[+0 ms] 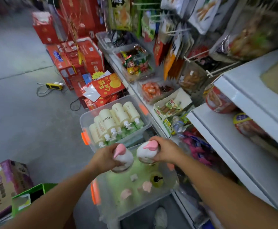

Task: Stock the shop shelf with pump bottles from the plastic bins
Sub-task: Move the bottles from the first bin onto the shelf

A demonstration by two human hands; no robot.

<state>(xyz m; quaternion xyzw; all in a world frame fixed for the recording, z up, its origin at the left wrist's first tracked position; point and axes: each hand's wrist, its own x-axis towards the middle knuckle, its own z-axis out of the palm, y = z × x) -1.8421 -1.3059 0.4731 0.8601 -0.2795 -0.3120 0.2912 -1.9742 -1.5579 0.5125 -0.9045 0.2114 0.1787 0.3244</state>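
Head view, both arms stretched forward, left hand (105,156) and right hand (164,150) level, each grip curled round a pink-pump bottle, left bottle (124,159), right bottle (144,152), held above the near clear bin (101,204), cream bottles (108,120) lying in the far bin (85,116), white shelf (230,156) to the right

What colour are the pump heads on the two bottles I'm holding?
Pink, both the left pump and the right pump; best in the head view.
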